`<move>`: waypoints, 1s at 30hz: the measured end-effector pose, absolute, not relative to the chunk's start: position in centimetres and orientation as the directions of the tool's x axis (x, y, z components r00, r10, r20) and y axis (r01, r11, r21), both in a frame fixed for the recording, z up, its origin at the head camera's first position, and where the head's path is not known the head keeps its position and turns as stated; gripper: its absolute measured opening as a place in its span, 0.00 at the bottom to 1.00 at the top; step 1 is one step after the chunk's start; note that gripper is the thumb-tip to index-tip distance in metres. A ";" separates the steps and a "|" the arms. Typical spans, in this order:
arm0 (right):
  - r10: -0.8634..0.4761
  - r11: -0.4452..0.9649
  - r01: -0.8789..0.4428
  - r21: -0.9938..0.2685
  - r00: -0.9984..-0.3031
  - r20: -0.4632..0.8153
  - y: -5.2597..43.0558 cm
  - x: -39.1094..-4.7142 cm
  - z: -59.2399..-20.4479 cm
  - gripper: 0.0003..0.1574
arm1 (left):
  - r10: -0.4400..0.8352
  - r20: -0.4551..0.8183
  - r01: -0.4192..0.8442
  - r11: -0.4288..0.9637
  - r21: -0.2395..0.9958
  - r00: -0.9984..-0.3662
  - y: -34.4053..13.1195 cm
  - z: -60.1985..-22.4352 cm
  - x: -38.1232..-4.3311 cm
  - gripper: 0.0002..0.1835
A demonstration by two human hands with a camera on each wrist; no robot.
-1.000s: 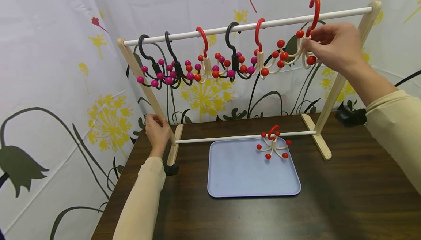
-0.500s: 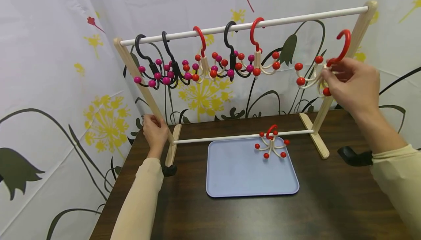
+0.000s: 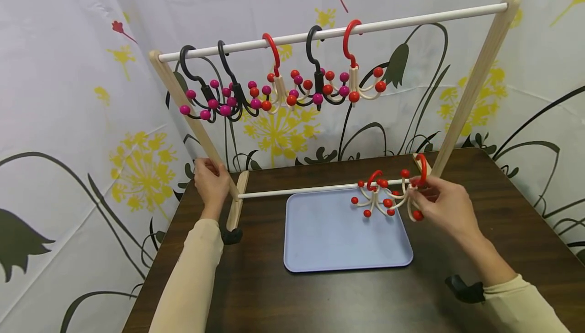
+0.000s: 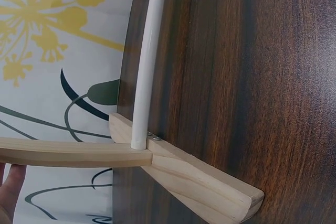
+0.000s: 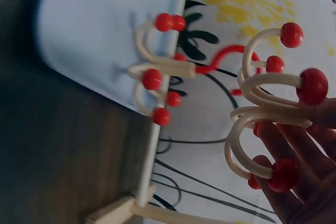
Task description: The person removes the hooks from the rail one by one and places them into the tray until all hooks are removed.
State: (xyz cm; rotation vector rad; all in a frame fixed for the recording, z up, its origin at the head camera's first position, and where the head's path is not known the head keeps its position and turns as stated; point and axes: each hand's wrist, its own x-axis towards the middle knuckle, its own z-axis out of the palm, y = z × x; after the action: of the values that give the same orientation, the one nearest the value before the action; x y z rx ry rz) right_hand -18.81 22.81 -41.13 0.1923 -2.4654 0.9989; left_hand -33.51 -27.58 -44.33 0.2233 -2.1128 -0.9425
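My left hand [image 3: 212, 186] holds the left wooden post [image 3: 201, 132] of a small garment rack. In the left wrist view only part of that hand shows, beside the post. My right hand [image 3: 448, 205] pinches a hanger [image 5: 278, 106] at the base of its red hook; it has curved cream arms with red ball tips. This hanger is held low, over the tray's back right corner. Another hanger [image 5: 176, 68] of the same kind stands on the blue-grey tray [image 3: 343, 236], hook up, partly overlapped by the held one in the head view.
On the white top rail [image 3: 402, 22] hang several hangers, black-hooked [image 3: 314, 46] and red-hooked [image 3: 349, 43], bunched left and centre. A white lower bar [image 3: 311, 190] runs behind the tray. All stand on a dark wooden table [image 3: 347, 302] before a flowered curtain [image 3: 68, 69].
My right hand has taken the held hanger away from the top rail, first rightward, then down and left towards the tray. The left hand has stayed on the post.
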 end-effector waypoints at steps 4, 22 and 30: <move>-0.009 0.754 -0.282 -0.593 -0.907 0.421 21.9 -18.5 -43.3 0.12 | -0.444 0.595 0.150 0.704 0.694 -0.670 -27.6 -44.3 -33.6 0.13; -0.035 0.776 -0.240 -0.583 -0.940 0.341 20.9 -19.2 -47.9 0.12 | -0.441 0.595 0.154 0.703 0.695 -0.672 -27.6 -44.3 -33.5 0.13; -0.046 0.794 -0.250 -0.554 -0.933 0.356 20.2 -20.0 -48.9 0.12 | -0.445 0.591 0.150 0.701 0.698 -0.672 -27.7 -44.4 -33.4 0.13</move>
State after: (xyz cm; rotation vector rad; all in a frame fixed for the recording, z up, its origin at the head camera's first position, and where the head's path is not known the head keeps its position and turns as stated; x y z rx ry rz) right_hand -19.96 20.23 -48.90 0.2261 -2.6584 0.8863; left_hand -33.43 -27.67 -44.36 0.2247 -2.1128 -0.9551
